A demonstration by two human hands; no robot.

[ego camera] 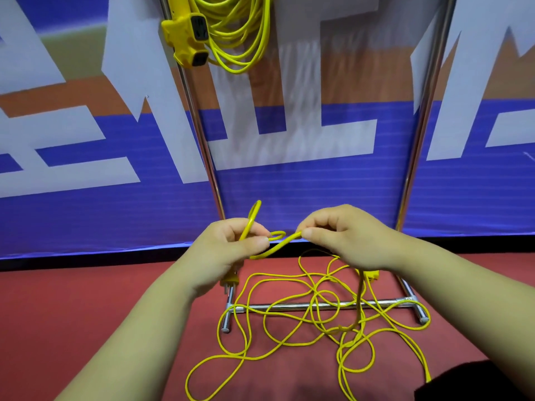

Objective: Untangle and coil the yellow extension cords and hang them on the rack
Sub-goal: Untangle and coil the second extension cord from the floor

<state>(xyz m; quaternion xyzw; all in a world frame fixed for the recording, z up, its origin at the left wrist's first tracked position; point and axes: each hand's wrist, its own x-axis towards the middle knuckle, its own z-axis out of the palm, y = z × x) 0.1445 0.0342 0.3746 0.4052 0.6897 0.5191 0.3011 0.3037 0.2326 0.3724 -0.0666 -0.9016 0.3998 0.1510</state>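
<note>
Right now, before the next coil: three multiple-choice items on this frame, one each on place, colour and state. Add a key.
1. Where is the coiled cord?
A on the floor
B hanging high by the rack's left pole
C over an arm

2. What colour is the floor?
A grey
B green
C red

3. How do the hands meet the loose cord?
A both pinch it
B only one holds it
C neither touches it

Key:
1 B: its loops hang beside the pole, next to the socket block.
2 C: the surface under the tangle is red.
3 A: the left hand and the right hand each pinch a stretch of it.
</note>
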